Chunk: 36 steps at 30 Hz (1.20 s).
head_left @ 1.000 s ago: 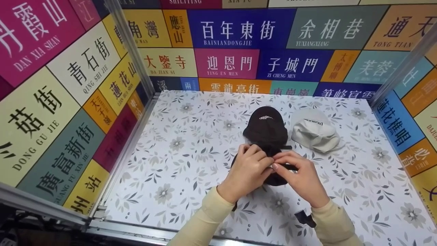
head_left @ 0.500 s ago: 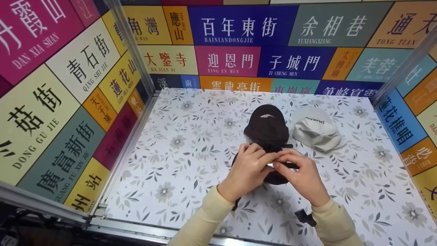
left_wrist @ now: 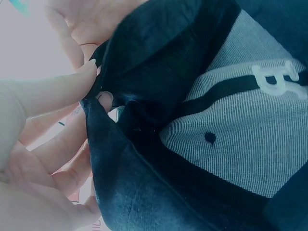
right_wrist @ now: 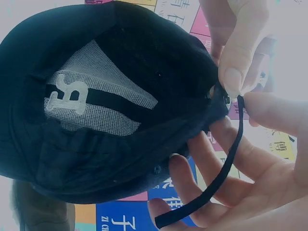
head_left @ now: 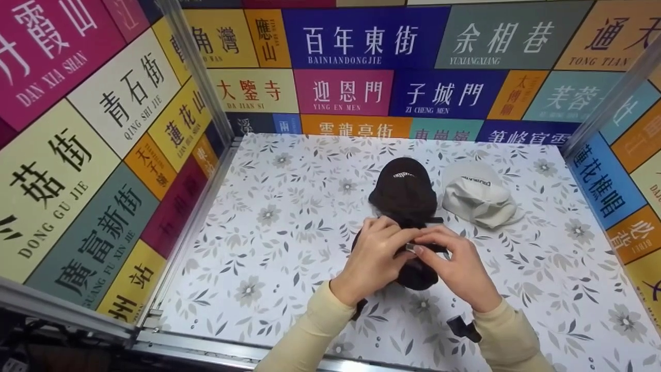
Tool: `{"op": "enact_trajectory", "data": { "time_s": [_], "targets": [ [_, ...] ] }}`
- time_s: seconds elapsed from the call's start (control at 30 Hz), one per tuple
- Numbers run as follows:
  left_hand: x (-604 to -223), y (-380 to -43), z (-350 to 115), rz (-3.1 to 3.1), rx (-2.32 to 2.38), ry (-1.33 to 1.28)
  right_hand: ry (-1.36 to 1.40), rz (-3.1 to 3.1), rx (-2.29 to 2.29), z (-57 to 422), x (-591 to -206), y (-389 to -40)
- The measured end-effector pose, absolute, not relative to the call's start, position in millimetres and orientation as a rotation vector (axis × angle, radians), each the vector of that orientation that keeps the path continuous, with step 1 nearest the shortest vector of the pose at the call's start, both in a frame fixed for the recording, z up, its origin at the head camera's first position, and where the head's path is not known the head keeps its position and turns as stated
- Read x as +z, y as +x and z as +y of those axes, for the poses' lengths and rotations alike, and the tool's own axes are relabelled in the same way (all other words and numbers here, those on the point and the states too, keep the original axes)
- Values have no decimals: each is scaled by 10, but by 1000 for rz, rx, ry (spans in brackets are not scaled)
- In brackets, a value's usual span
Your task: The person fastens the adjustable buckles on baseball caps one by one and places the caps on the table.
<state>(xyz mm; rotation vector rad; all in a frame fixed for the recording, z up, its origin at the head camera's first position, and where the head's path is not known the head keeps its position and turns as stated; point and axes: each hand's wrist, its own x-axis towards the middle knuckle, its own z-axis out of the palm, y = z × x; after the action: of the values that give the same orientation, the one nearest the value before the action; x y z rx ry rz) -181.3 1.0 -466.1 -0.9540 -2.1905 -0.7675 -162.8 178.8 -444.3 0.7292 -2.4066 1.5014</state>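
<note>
Both hands work at the back of a black cap (head_left: 417,275), held up over the table's near middle. Its inside faces the wrist cameras, with grey mesh lining (right_wrist: 115,89) and the back of a stitched white letter (left_wrist: 279,79). My left hand (head_left: 374,256) pinches the back edge between thumb and fingers. With thumb and fingers, my right hand (head_left: 459,263) pinches the narrow black strap (right_wrist: 226,168), whose free end hangs down over the fingers. A small metal buckle (right_wrist: 227,100) shows between the two hands, partly hidden by the fingertips.
Just beyond the hands, a dark brown cap (head_left: 405,188) with white lettering lies on the flower-patterned tabletop (head_left: 268,248). A pale cap (head_left: 477,196) lies to its right. Panels with printed place names (head_left: 351,93) wall the table at the back and sides.
The lower part of the held cap has dropped slightly toward me. The right fingertips have shifted a little at the strap, and a silvery bit shows by the thumb. The other caps stay put.
</note>
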Motion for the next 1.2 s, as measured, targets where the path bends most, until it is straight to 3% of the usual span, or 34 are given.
{"op": "enact_trajectory", "data": {
  "time_s": [0.5, 0.77, 0.97, 1.2],
  "targets": [
    [-4581, -1812, -49, -2162, -776, -1051, 735, -2350, 1473, 1873, -4778, -1759],
    [-4369, -1985, -170, -2139, -857, -1008, 714, -2337, 1473, 1816, -4722, -1712],
    [-4324, -2262, -306, -2524, -792, -928, 779, -2320, 1441, 1702, -4521, -1587],
    [-4354, -2552, -411, -3037, -967, -1346, 843, -2340, 1418, 1679, -4506, -1496]
  ]
}}
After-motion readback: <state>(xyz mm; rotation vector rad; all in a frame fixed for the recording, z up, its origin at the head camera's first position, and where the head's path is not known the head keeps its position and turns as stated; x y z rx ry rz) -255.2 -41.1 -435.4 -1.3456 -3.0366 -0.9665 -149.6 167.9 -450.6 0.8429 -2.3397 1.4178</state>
